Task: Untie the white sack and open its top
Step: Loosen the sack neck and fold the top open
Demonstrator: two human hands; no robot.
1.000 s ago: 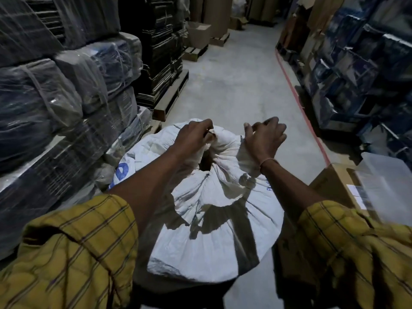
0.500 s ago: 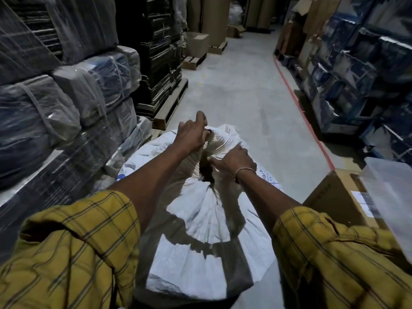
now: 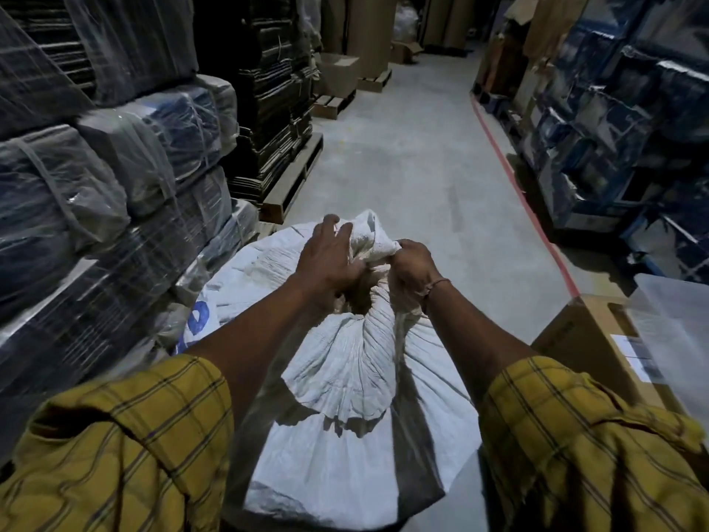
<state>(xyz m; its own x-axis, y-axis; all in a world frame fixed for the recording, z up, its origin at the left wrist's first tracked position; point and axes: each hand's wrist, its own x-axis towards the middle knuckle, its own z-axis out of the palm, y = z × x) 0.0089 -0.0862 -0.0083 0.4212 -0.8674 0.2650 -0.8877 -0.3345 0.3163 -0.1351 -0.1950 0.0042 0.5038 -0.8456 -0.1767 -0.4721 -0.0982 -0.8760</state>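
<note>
The white sack (image 3: 345,397) is a big, full bag of woven plastic standing upright on the concrete floor. Its cloth is drawn in tight pleats to a narrow neck, above which the loose top bunches in a crumpled wad. Blue print shows on its left side, partly hidden.
</note>
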